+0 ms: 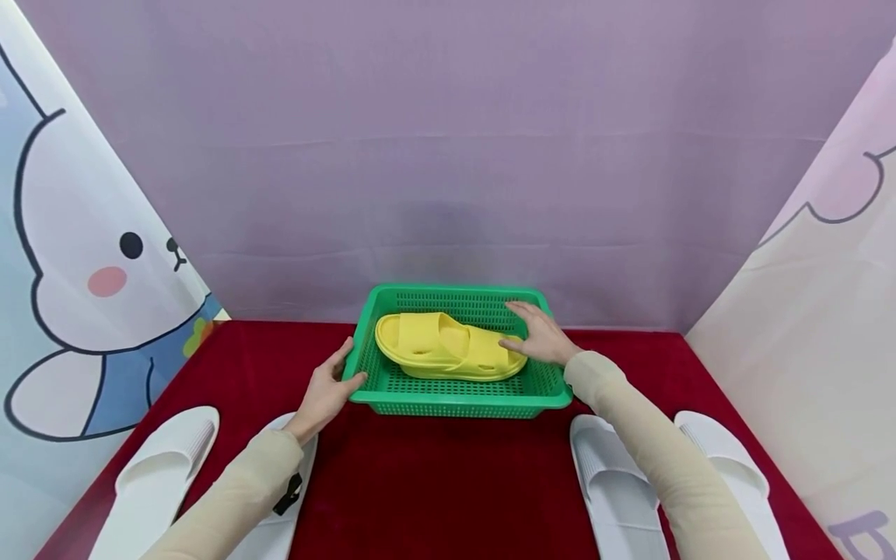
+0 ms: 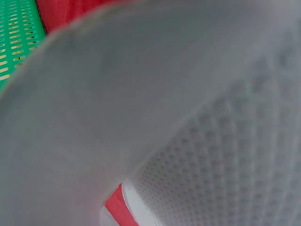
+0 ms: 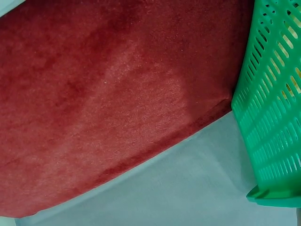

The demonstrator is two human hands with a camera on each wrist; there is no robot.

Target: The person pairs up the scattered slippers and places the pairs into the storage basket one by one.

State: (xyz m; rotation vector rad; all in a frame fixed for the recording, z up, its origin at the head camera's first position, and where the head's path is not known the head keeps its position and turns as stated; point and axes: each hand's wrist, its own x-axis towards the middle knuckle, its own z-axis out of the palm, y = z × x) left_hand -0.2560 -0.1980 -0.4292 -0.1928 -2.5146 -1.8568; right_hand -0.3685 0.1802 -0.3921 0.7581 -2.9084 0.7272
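Note:
A green plastic basket (image 1: 448, 400) stands at the back of the red cloth, holding a pair of yellow slippers (image 1: 420, 334) that overlap each other. My left hand (image 1: 327, 389) holds the basket's left rim near its front corner, thumb over the rim and fingers along the outer side. Over the basket's right side is my right hand (image 1: 540, 336), its fingers extended and the thumb close over the right-hand yellow slipper. In the right wrist view the basket's slotted side (image 3: 273, 108) fills the right edge; neither wrist view shows fingers.
White slippers lie on the red cloth (image 1: 448, 482): an outer left one (image 1: 164, 459), one partly under my left forearm, and two at the right (image 1: 616, 482), partly behind my right sleeve. A lilac curtain (image 1: 448, 155) hangs behind; printed cloths flank both sides.

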